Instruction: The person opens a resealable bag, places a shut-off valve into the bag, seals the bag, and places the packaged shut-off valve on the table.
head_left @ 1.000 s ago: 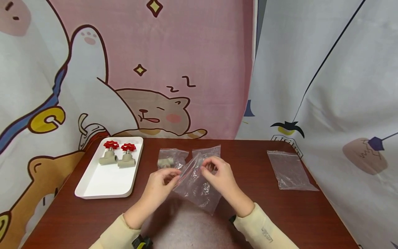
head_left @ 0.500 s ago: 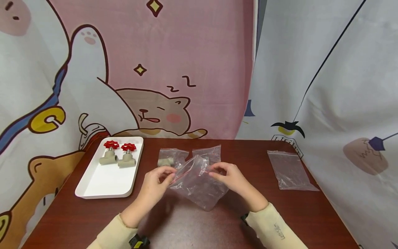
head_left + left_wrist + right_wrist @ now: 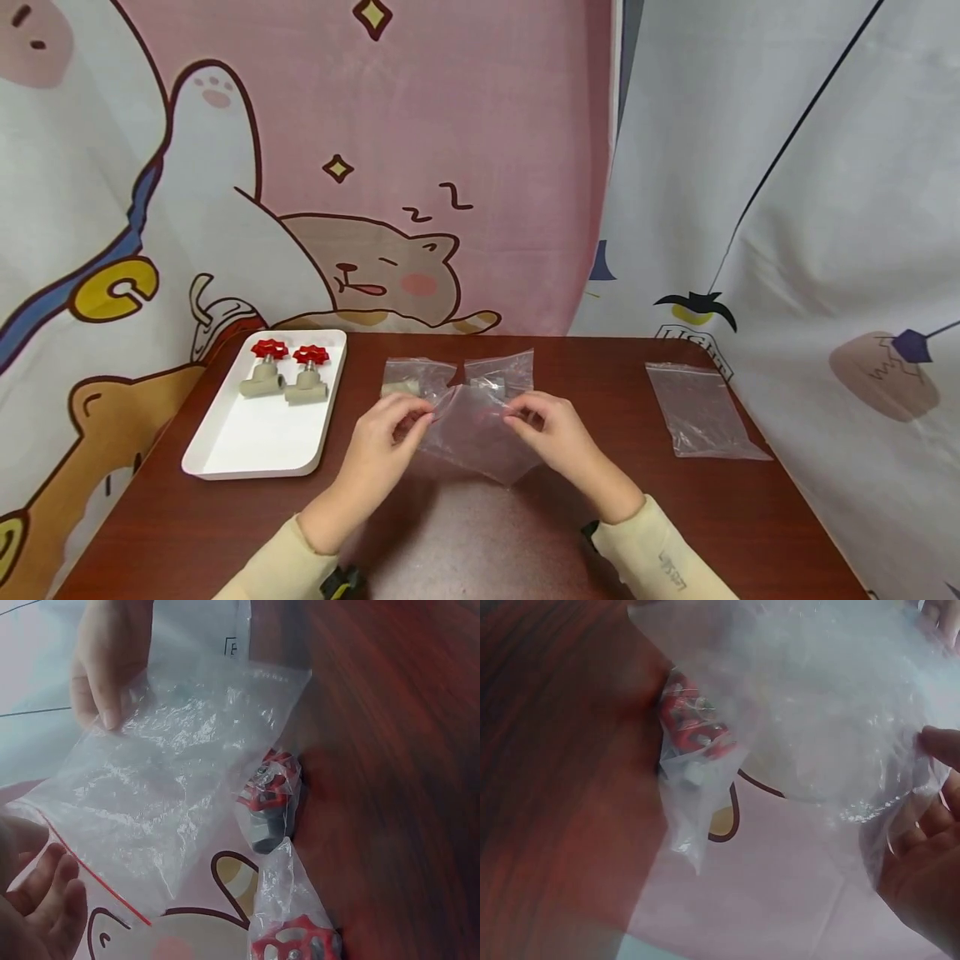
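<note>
A clear zip bag (image 3: 480, 437) with a red zip line hangs between both hands above the table; nothing shows inside it. My left hand (image 3: 386, 437) pinches its left top edge between thumb and fingers. The right hand (image 3: 551, 425) pinches the opposite side of the bag near the top. Behind it lie two bagged valves: one bag (image 3: 431, 377) at the left and another bag (image 3: 513, 367) at the right. In the left wrist view, a red handwheel (image 3: 274, 780) shows through the plastic of one of them.
A white tray (image 3: 255, 442) at the left holds two beige valves (image 3: 306, 383) with red handwheels. A flat clear zip bag (image 3: 697, 412) lies on the right of the brown table (image 3: 465, 550). A printed curtain (image 3: 495, 125) hangs behind.
The right hand has shifted right and slightly down along the held bag. The bag's top has been spread, and its lower corner has risen a little. The left hand stays nearly in place.
</note>
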`<state>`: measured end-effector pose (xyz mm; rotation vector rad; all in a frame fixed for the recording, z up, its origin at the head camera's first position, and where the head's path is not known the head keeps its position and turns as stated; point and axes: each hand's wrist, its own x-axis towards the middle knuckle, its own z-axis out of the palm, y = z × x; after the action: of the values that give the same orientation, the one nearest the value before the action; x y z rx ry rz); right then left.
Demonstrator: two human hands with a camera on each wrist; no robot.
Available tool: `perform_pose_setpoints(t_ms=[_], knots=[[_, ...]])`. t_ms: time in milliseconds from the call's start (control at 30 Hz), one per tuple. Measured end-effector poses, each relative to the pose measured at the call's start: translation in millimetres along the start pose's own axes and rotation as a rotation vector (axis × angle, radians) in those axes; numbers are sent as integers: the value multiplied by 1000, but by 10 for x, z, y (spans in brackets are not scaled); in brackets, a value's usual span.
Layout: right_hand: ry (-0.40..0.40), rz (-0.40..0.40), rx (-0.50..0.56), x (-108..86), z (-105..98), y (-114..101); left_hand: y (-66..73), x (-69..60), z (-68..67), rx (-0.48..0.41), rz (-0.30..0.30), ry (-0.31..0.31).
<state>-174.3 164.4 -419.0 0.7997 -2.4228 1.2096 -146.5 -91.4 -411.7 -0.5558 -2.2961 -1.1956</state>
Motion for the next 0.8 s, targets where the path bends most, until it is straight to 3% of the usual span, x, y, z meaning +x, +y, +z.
perform_pose_setpoints(t_ms=[100, 300, 533, 667, 800], knots=[[34, -61, -40, 4, 5, -39, 17, 12, -1, 29, 9, -48], [73, -103, -156, -1, -17, -98, 17, 46, -3, -6, 25, -144], [79, -167, -185, -14, -31, -115, 20, 45, -14, -129, -25, -279], [78, -200, -186, -10, -25, -126, -11, 26, 9, -196, -40, -294], [64, -205, -202, -6, -19, -136, -42, 15, 26, -265, -46, -350]])
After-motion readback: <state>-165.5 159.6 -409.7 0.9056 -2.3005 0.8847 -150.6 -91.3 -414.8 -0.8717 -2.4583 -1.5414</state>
